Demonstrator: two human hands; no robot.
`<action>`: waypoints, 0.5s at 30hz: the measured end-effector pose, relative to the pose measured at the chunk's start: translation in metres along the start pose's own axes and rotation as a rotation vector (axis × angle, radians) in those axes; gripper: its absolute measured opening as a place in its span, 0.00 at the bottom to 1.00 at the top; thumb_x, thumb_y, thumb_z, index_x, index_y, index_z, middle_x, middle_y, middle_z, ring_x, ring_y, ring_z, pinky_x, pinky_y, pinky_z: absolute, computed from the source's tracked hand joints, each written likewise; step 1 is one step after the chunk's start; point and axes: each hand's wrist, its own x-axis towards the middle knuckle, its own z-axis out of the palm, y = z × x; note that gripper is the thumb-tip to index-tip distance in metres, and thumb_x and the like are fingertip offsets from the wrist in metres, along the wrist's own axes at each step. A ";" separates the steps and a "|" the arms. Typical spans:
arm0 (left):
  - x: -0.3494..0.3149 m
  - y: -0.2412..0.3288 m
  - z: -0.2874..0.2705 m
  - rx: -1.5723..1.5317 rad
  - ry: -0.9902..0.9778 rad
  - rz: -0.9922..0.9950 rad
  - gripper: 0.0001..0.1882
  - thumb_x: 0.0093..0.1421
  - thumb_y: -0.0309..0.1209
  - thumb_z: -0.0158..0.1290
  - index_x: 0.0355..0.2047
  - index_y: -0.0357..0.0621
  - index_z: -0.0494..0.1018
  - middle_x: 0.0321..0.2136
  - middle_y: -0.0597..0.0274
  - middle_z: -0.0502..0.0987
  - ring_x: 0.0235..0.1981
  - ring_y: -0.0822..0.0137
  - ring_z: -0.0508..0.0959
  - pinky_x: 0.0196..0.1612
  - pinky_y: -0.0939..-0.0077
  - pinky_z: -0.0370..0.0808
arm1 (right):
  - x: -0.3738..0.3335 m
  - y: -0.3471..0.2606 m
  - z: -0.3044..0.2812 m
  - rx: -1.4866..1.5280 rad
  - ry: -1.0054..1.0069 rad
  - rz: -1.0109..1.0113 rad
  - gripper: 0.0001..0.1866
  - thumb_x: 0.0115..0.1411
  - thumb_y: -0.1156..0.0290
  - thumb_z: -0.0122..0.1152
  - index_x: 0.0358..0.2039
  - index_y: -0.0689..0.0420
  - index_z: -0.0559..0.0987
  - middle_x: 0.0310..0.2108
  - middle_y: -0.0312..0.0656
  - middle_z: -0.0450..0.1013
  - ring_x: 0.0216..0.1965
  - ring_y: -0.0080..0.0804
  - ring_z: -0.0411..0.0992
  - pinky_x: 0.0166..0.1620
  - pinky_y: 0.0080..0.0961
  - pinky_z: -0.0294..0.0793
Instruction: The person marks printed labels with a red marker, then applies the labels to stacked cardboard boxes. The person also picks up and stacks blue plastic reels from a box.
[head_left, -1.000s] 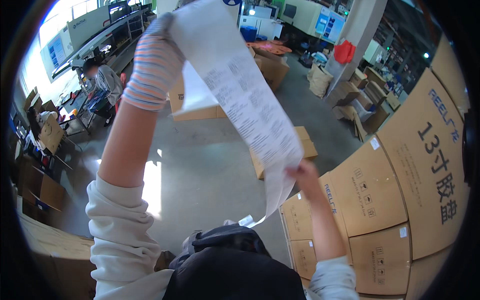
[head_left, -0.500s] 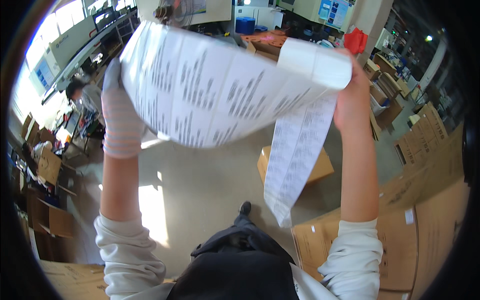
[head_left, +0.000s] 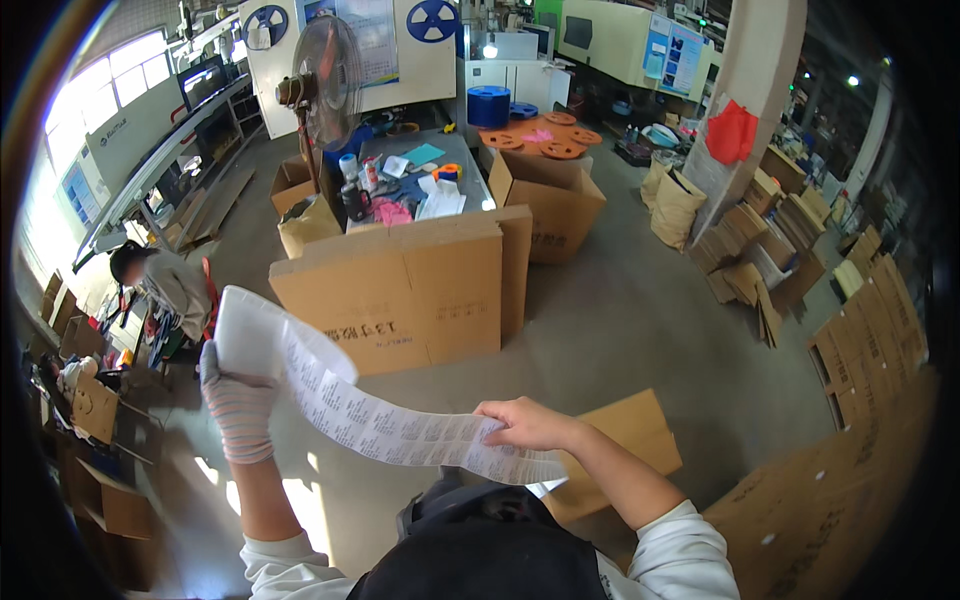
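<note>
My left hand [head_left: 240, 405], in a grey and pink striped glove, is closed on the loose white curl of a long label strip [head_left: 385, 425]. Rows of small dark print cover the strip, which sags from left to right in front of my body. Toward its other end, my bare right hand [head_left: 530, 422] pinches the strip between thumb and fingers. A short tail runs on beyond that grip, over a closed brown carton [head_left: 625, 440] on the floor.
Flat cardboard cartons [head_left: 400, 295] stand upright ahead, before a cluttered worktable [head_left: 430, 165]. Behind them are an open box [head_left: 550, 195], a standing fan [head_left: 325, 85] and orange reels [head_left: 540, 140]. Another person [head_left: 175, 285] bends at the left. Large cartons [head_left: 850, 490] rise at the right.
Both hands have come down from a raised position. The strip, spread wide close to view before, now hangs lower between them, and my right hand has moved inward to the left.
</note>
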 end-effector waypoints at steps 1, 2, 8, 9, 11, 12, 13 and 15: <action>0.015 -0.010 0.015 -0.053 0.052 -0.002 0.21 0.64 0.45 0.49 0.50 0.46 0.77 0.51 0.63 0.79 0.53 0.63 0.76 0.59 0.64 0.69 | 0.017 0.007 -0.020 -0.016 -0.008 0.001 0.17 0.61 0.68 0.63 0.51 0.55 0.76 0.41 0.43 0.80 0.42 0.33 0.79 0.42 0.30 0.77; 0.030 -0.024 0.033 -0.106 0.101 -0.005 0.22 0.65 0.46 0.48 0.51 0.46 0.77 0.52 0.62 0.78 0.54 0.62 0.76 0.60 0.62 0.69 | 0.033 0.017 -0.043 -0.022 0.033 -0.023 0.17 0.61 0.68 0.63 0.51 0.55 0.76 0.40 0.43 0.80 0.39 0.33 0.79 0.39 0.30 0.76; 0.153 -0.154 0.115 0.104 -0.132 -0.057 0.29 0.66 0.47 0.46 0.56 0.33 0.69 0.48 0.51 0.77 0.48 0.54 0.78 0.55 0.57 0.73 | 0.099 0.110 -0.189 -0.141 0.363 0.046 0.16 0.60 0.67 0.64 0.48 0.52 0.77 0.35 0.47 0.79 0.33 0.39 0.79 0.36 0.33 0.75; 0.169 -0.188 0.134 0.105 -0.192 -0.087 0.29 0.64 0.46 0.49 0.56 0.34 0.69 0.48 0.51 0.77 0.48 0.53 0.78 0.55 0.55 0.74 | 0.100 0.132 -0.205 -0.154 0.430 0.150 0.15 0.60 0.66 0.65 0.47 0.52 0.77 0.34 0.49 0.79 0.34 0.41 0.79 0.37 0.34 0.75; 0.213 -0.255 0.147 0.025 -0.087 -0.246 0.27 0.62 0.41 0.54 0.57 0.39 0.69 0.50 0.52 0.77 0.49 0.54 0.78 0.58 0.53 0.72 | 0.100 0.145 -0.235 -0.158 0.530 0.209 0.14 0.60 0.65 0.64 0.45 0.52 0.77 0.34 0.50 0.80 0.37 0.49 0.79 0.39 0.36 0.75; 0.225 -0.287 0.161 0.058 -0.107 -0.325 0.27 0.61 0.39 0.55 0.58 0.40 0.68 0.50 0.54 0.76 0.51 0.55 0.77 0.60 0.54 0.71 | 0.095 0.165 -0.249 -0.168 0.584 0.240 0.14 0.59 0.66 0.65 0.45 0.53 0.77 0.33 0.50 0.79 0.36 0.46 0.79 0.38 0.34 0.75; 0.236 -0.321 0.176 0.035 -0.139 -0.385 0.28 0.60 0.39 0.57 0.58 0.39 0.67 0.51 0.53 0.76 0.53 0.55 0.76 0.62 0.54 0.69 | 0.089 0.191 -0.263 -0.179 0.638 0.271 0.14 0.59 0.67 0.65 0.44 0.55 0.77 0.33 0.50 0.79 0.35 0.43 0.79 0.38 0.33 0.75; 0.250 -0.373 0.198 0.036 -0.185 -0.645 0.31 0.59 0.39 0.59 0.58 0.34 0.66 0.52 0.48 0.75 0.55 0.53 0.74 0.64 0.56 0.67 | 0.077 0.225 -0.284 -0.186 0.703 0.374 0.14 0.58 0.68 0.66 0.43 0.56 0.77 0.33 0.49 0.79 0.33 0.40 0.80 0.37 0.31 0.75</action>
